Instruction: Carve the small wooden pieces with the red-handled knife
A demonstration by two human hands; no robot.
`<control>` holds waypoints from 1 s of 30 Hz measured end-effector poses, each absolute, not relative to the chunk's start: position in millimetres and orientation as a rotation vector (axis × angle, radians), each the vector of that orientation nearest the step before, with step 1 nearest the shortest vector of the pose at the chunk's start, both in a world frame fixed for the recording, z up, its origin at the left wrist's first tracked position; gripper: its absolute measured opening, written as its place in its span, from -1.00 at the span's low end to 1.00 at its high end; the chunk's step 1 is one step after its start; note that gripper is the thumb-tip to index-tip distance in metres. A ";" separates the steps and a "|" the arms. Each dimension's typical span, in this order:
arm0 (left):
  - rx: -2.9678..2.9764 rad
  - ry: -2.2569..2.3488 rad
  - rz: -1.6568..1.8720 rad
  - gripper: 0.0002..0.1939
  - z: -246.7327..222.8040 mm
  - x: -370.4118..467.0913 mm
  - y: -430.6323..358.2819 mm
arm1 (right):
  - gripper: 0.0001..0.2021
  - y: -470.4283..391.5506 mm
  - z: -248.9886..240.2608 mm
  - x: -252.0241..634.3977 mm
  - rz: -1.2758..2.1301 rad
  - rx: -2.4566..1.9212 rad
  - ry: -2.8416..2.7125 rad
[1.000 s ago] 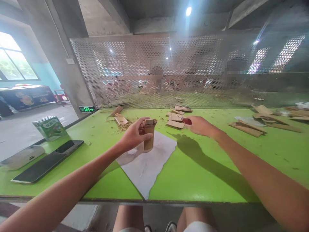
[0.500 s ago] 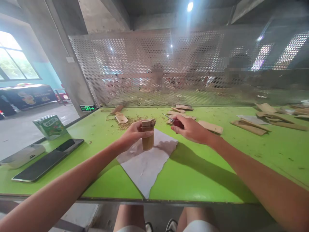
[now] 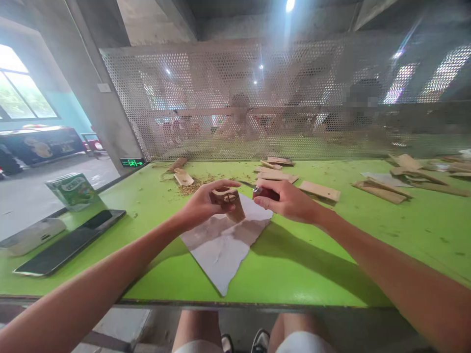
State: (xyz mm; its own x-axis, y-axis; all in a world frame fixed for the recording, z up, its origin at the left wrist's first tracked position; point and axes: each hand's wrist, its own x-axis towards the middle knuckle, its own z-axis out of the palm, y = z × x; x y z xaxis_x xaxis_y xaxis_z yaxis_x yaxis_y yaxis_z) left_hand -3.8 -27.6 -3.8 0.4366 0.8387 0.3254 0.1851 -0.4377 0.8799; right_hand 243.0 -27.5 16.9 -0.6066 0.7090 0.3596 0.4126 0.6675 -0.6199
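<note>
My left hand [image 3: 200, 202] grips a brown piece of wood or bamboo [image 3: 235, 212] near its top, where a small carved or broken part shows. The piece leans, its lower end over a torn white paper sheet [image 3: 221, 257]. In my right hand [image 3: 285, 198] is a carving knife [image 3: 265, 193] with a dark red handle and a metal collar. Its thin blade points left toward the top of the piece; whether it touches cannot be made out. My right fingers are closed round the handle.
On the green table [image 3: 316, 260] lie shavings [image 3: 200, 185], several flat wood pieces [image 3: 320, 191] and more at right [image 3: 382, 191]. A phone [image 3: 69, 245], a white device [image 3: 33, 235] and a green box [image 3: 75, 191] are at left. A perforated screen [image 3: 228, 108] stands behind.
The piece of wood has tilted, its top toward me and its lower end swung right. My right hand has brought the knife slightly left and lower, nearer the piece.
</note>
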 end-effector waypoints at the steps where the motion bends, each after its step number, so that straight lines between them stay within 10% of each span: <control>1: 1.865 0.875 1.040 -0.48 -4.4 -3.3 -27.7 | -0.74 -27.4 16.3 242.4 0.821 -0.862 -2.204; 8: 1.826 0.890 1.063 -0.47 -1.5 -0.5 -31.8 | -0.85 -16.8 9.6 241.4 1.614 -0.699 -1.529; 30: 1.876 0.841 0.995 -0.50 -7.4 -1.6 -29.3 | -0.85 -28.8 10.0 227.6 1.672 -0.583 -1.251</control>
